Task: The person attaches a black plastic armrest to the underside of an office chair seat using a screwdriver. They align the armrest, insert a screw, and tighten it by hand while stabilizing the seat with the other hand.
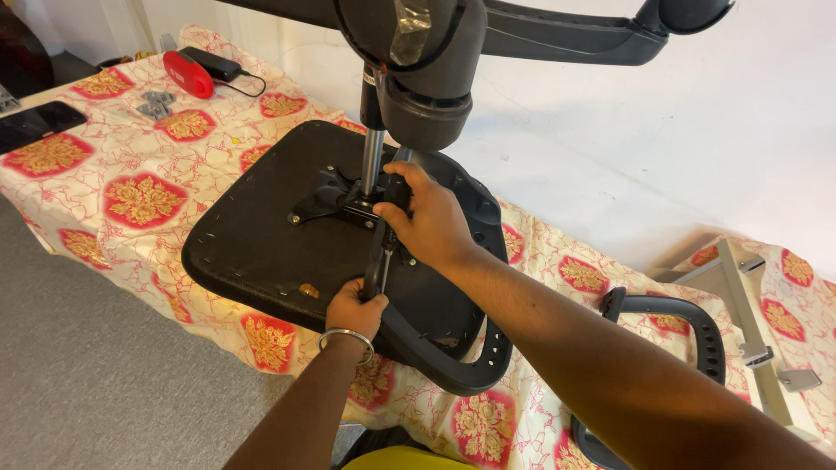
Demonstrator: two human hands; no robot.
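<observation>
Seat: an upturned black office-chair seat (261,235) is laid on the patterned tablecloth (131,200) at frame centre, its gas-lift column (372,161) standing upright.
Lever: a black adjustment lever (380,257) is seen running down from the seat mechanism (344,198).
Left hand (353,311): clenched around the lever's lower end.
Right hand (428,218): closed over the lever's upper end beside the column.
Upper left: a red case (187,74) and a phone (35,122) are seen.
Lower right: a black armrest (688,326) is laid.

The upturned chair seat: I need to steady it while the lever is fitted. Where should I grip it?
Probably the seat by its near curved rim, coming from the table's front edge. That rim overhangs the table, and the centre is taken by the gas column and both hands.
</observation>
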